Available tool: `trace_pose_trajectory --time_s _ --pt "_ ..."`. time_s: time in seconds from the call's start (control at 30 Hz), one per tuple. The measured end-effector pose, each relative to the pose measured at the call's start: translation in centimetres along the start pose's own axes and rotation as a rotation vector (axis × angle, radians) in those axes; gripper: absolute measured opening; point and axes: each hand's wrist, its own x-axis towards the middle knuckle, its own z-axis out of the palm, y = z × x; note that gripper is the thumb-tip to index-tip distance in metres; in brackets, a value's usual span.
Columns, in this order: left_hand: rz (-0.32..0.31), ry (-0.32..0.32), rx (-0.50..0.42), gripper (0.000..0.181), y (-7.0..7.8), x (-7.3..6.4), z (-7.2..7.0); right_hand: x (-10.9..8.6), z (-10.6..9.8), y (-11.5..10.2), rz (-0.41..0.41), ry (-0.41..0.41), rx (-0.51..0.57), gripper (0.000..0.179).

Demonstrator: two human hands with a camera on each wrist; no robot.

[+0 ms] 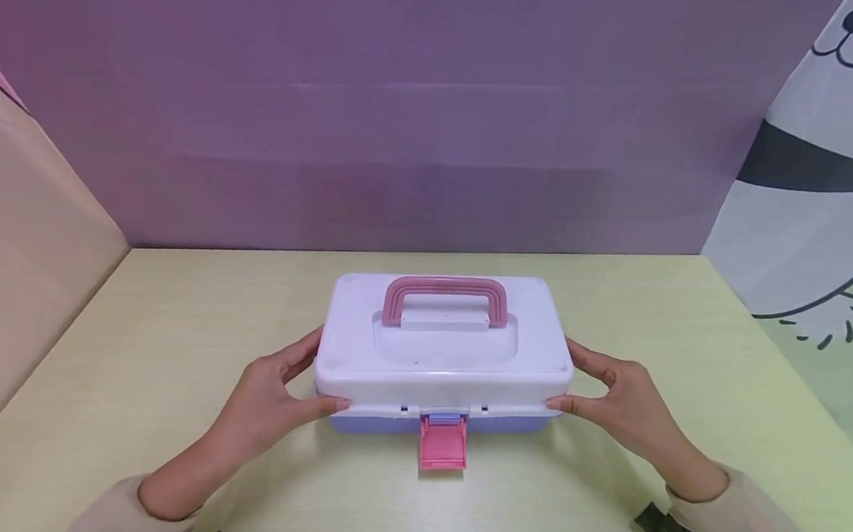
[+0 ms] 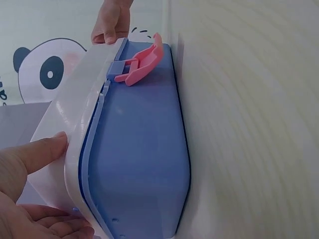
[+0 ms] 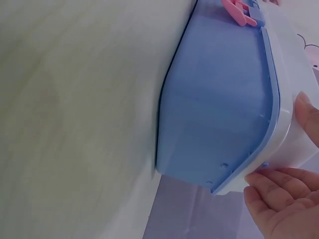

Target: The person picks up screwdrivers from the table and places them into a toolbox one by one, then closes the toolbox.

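Observation:
A plastic storage box stands on the table, with a white lid (image 1: 350,327) over a blue base (image 2: 139,139). Folded up on top of the lid is a pink carrying handle (image 1: 447,286). The pink latch (image 1: 444,447) at the front is unfastened and sticks out from the base. My left hand (image 1: 265,399) grips the lid's left end, thumb on the front edge and fingers along the side. At the opposite end my right hand (image 1: 629,403) holds the lid the same way. The box's inside is hidden under the lid.
The pale wooden table (image 1: 165,337) extends around the box. Behind it rises a purple backdrop (image 1: 407,131), with a beige panel (image 1: 17,209) at the left and a panda-printed panel (image 1: 815,205) at the right. Dark clips (image 1: 665,527) hang near the sleeves.

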Motion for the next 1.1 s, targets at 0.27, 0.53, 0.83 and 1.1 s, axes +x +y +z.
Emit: trace_pose_trajectory --time_s 0.27,0.53,0.83,1.1 --pt "0.035 -0.032 -0.069 0.090 -0.2 0.9 -0.4 0.0 -0.2 0.4 -0.015 -0.030 -0.010 0.071" --pt "0.111 -0.043 -0.053 0.091 -0.5 1.3 0.0 -0.5 0.0 0.3 -0.022 0.008 0.039 0.065" --pt "0.135 -0.051 -0.008 0.088 -0.6 1.4 -0.3 -1.5 -0.2 -0.5 -0.057 0.112 0.033 0.053" --pt "0.123 -0.052 -0.015 0.089 -0.5 1.2 -0.3 -3.0 -0.2 -2.3 -0.155 0.216 0.168 0.043"
